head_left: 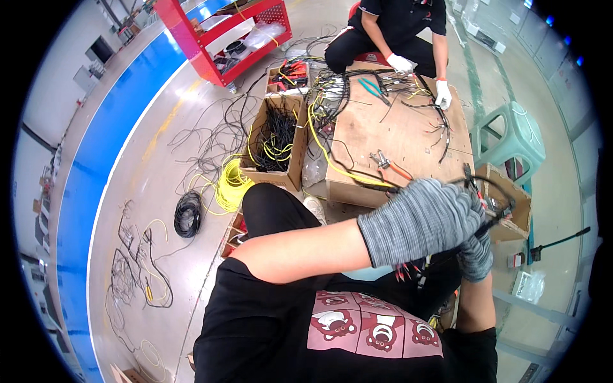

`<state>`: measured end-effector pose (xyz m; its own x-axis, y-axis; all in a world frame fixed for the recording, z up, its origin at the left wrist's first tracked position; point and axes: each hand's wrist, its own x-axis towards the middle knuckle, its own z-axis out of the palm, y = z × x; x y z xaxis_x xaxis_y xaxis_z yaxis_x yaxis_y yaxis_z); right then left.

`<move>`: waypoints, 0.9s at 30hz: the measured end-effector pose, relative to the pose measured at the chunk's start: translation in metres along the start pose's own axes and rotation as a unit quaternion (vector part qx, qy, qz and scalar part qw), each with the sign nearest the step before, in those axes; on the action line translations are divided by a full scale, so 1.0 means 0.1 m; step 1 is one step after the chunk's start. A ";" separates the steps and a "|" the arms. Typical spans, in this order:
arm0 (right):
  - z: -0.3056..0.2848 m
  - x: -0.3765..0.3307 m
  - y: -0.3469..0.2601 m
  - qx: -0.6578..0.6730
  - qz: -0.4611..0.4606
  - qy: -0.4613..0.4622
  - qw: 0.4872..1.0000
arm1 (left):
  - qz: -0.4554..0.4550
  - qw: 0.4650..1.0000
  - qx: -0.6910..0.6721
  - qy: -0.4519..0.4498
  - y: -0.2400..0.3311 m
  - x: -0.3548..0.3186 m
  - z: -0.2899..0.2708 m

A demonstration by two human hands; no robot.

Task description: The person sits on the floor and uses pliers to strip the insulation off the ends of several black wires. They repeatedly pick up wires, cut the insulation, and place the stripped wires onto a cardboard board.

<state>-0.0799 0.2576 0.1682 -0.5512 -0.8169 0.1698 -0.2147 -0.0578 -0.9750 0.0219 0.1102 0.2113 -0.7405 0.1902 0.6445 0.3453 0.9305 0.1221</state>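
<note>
My left hand, in a grey knitted glove, reaches across to the right with its fingers curled round a black cable bundle. Close against it, my right hand in a matching glove is also closed on the bundle, partly covered by the left. Beyond my hands the bundle loops out to the right, and red-tipped wire ends hang below my left glove. On the wooden work surface ahead lie orange-handled pliers and teal-handled pliers. Exactly where my fingers pinch the cables is hidden.
Across the work surface sits a co-worker in white gloves, handling dark wires. Left of it are a cardboard box of black wires, a yellow cable coil and a red cart. A green stool and open carton stand right.
</note>
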 end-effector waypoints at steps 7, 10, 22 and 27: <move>-0.18 -0.14 -0.14 -0.021 0.021 -0.059 0.998 | 0.059 0.997 -0.029 -0.045 -0.07 -0.16 -0.38; -0.10 -0.10 -0.51 0.014 -0.041 -0.017 0.999 | -0.041 0.998 -0.033 0.016 -0.33 -0.40 -0.35; -0.71 -0.37 -0.91 0.090 -0.152 0.005 0.984 | -0.231 0.951 0.043 -0.199 -2.24 -1.53 1.06; -0.93 -0.45 -0.73 -0.006 -0.084 0.065 0.994 | -0.316 0.904 0.211 -0.196 -3.17 -1.96 0.61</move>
<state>-0.1142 0.3516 0.2452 -0.6067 -0.7146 0.3482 -0.3217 -0.1799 -0.9296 0.0224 -0.2033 0.0007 -0.8890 -0.4013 0.2206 -0.4073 0.9131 0.0198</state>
